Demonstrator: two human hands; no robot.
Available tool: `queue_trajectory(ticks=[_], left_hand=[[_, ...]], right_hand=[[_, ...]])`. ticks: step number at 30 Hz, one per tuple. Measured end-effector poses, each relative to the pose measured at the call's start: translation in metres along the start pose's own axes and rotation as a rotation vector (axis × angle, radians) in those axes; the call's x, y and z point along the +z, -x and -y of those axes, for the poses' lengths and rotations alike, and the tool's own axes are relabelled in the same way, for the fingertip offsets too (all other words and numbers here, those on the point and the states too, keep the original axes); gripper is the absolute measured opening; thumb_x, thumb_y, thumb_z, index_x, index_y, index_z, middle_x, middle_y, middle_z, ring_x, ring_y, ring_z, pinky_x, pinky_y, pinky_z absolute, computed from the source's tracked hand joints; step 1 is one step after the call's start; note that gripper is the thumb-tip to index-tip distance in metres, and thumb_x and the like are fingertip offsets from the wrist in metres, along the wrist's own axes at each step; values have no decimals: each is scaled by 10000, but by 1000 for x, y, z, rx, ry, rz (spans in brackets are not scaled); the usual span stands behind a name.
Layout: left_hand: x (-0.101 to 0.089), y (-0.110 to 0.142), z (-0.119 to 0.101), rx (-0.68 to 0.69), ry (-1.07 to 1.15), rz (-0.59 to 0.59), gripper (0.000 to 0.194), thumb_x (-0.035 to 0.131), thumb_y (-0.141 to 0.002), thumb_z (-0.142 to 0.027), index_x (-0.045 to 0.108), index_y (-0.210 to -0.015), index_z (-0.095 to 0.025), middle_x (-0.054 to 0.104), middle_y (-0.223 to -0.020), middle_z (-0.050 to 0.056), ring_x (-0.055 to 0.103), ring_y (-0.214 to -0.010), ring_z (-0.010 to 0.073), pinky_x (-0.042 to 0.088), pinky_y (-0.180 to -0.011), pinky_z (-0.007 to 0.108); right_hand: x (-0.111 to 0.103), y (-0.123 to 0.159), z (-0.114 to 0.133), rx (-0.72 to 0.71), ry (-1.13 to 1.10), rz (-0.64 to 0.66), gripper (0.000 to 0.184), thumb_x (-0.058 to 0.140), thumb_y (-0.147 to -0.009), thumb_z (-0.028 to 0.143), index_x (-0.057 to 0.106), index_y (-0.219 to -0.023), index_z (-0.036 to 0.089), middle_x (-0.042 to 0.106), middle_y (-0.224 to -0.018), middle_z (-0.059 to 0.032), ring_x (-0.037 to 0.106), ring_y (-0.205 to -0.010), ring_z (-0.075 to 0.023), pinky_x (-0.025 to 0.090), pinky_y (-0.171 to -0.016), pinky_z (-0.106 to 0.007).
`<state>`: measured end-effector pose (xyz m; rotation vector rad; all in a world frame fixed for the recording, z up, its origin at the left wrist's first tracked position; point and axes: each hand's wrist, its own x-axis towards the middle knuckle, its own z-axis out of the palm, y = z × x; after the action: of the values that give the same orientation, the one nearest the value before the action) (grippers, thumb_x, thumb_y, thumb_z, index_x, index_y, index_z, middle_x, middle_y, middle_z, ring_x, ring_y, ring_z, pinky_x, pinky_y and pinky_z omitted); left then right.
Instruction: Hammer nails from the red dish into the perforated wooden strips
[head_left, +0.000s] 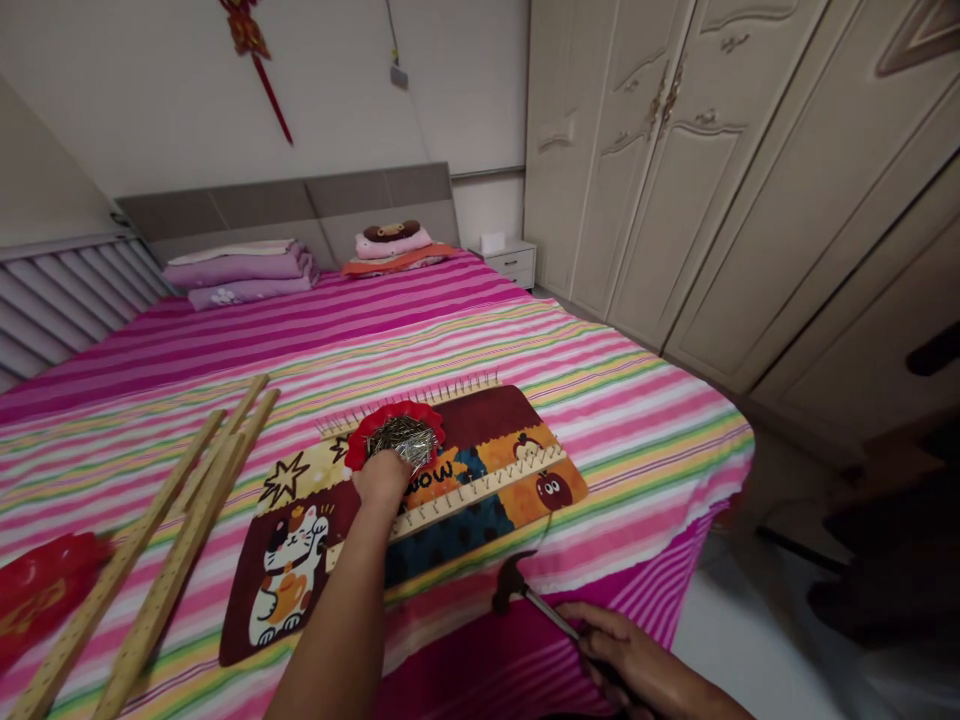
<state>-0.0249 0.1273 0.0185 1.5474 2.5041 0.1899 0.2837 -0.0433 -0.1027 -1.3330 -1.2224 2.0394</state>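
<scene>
My left hand (pixel 383 478) reaches over the near rim of a scalloped red bowl (pixel 359 430) heaped with metal nails (pixel 405 437). Its fingers are hidden behind the back of the hand. My right hand (pixel 622 650) is closed around the handle of a hammer (pixel 551 612), whose dark head hangs over the near side of the bed. Under the bowl lies a patterned mat (pixel 450 555) with a cartoon cat. Across the mat runs a wooden strip (pixel 480 490) with a row of upright nails. Another nail-studded strip (pixel 465 385) lies along the far edge.
Several long wooden strips (pixel 180 560) lie at the left, beside a red plastic thing (pixel 52 585). The bed has a striped sheet (pixel 622 400), with folded bedding (pixel 240 272) at the head. A wardrobe (pixel 637 170) and a nightstand (pixel 512 263) stand beyond.
</scene>
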Motion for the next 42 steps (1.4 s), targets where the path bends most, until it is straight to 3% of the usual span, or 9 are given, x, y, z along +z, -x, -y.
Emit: queue_trajectory(ticks=[7, 10, 13, 15, 18, 24, 29, 35, 42], left_hand=[[-6, -4, 19, 44, 193, -8, 184, 510, -722, -292, 670, -707, -202, 697, -685, 46, 636, -668, 179, 417, -598, 264], [-7, -1, 27, 43, 630, -45, 146, 566, -655, -308, 645, -641, -186, 663, -605, 14, 601, -597, 147, 433, -589, 250], [-11, 12, 36, -32, 1130, 14, 169, 663, -535, -304, 636, -615, -158, 644, -575, 8, 578, -554, 123, 451, -574, 244], [-16, 27, 44, -83, 1286, 40, 263, 723, -469, -304, 654, -668, -145, 651, -599, 9, 578, -549, 110, 447, -547, 227], [-22, 53, 61, -140, 1387, -33, 358, 770, -419, -304, 662, -720, -144, 662, -644, 8, 589, -566, 103, 442, -530, 209], [2, 81, 103, -249, 1303, -337, 342, 753, -449, -351, 668, -714, -152, 656, -648, -5, 574, -583, 109, 466, -581, 247], [31, 85, 114, -269, 1127, -298, 330, 717, -493, -412, 681, -721, -176, 685, -683, 1, 602, -649, 144, 477, -651, 277], [30, 91, 107, -244, 934, -270, 248, 654, -578, -414, 667, -711, -206, 695, -691, -2, 625, -698, 171, 482, -690, 289], [38, 90, 110, -210, 893, -295, 285, 618, -619, -445, 665, -759, -201, 702, -726, 11, 627, -712, 175, 477, -689, 285]], right_hand=[[-1, -2, -1, 6, -12, 17, 501, 420, -733, 303, 532, -1209, 194, 474, -544, 80, 353, -329, -42, 212, -294, -130], [0, -2, -1, -5, -13, 21, 494, 421, -741, 301, 526, -1212, 194, 483, -556, 77, 350, -328, -36, 207, -292, -125], [2, 0, 1, -1, -14, 5, 501, 425, -754, 320, 514, -1228, 184, 477, -545, 78, 345, -327, -37, 190, -279, -121], [4, 2, 5, 10, -11, -16, 506, 433, -755, 328, 511, -1233, 179, 450, -518, 87, 332, -323, -41, 177, -270, -121], [7, 6, 10, 39, -1, -41, 520, 446, -756, 350, 498, -1249, 191, 417, -506, 95, 336, -333, -48, 171, -271, -115], [7, 8, 11, 96, 2, -68, 576, 472, -721, 348, 472, -1274, 187, 469, -533, 76, 370, -366, -56, 182, -297, -123], [8, 8, 12, 105, 27, -102, 583, 460, -702, 333, 464, -1263, 174, 469, -529, 77, 364, -357, -61, 177, -292, -131], [10, 9, 12, 93, 14, -116, 568, 451, -706, 324, 469, -1252, 168, 466, -533, 74, 376, -367, -63, 174, -301, -128], [9, 8, 12, 87, 24, -101, 565, 444, -714, 327, 466, -1255, 162, 476, -537, 72, 358, -351, -57, 173, -288, -131]])
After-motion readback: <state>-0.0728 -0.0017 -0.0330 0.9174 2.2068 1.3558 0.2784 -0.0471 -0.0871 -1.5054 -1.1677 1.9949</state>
